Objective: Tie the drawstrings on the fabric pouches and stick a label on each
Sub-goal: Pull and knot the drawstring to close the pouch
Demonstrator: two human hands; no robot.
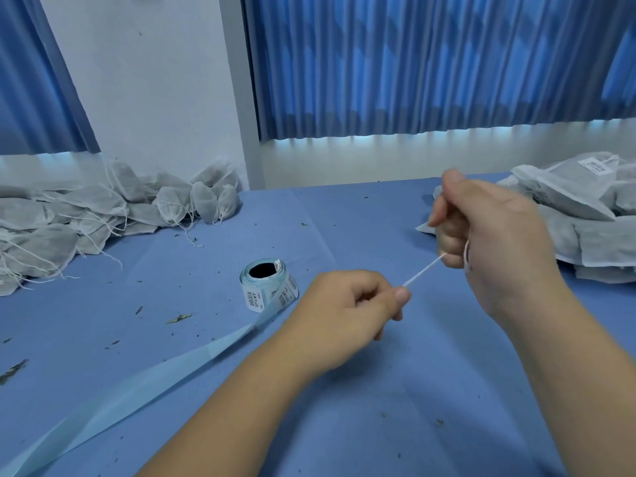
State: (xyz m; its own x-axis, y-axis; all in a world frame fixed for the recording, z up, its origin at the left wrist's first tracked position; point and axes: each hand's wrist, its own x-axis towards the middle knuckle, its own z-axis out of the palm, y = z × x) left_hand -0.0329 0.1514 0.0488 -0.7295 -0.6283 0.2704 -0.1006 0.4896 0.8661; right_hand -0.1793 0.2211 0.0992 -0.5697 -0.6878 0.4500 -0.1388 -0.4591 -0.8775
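Left grip (344, 315), centre of frame: fingers curled, thumb and forefinger pinching the near end of the string (425, 270). The string runs taut, up and to the right, into the right grip (492, 235), right of centre and higher in the frame. Right grip: fingers curled round the string, thumb on top; a loop of the same string shows against the heel of that hand. Both grips are raised off the bench (395, 390). A white pouch (424, 228) corner shows just left of the right fingers; the rest is hidden behind the hand, so I cannot tell whether it is held or lying flat. Label roll (269, 285) stands on end on the bench, left of the left grip, core hole up, barcode labels on its outer turn. Its pale blue liner (137, 390) trails off to the lower left corner of the frame. Left pile (103, 208), mid left: grey-white pouches heaped against the wall, strings loose. Right pile (585, 218), right edge: flatter pouches stacked, the top one bearing a label (593, 165). Dried leaf bits (179, 318) scattered over the blue bench cover. Blue curtains (430, 63) across the top of the frame.
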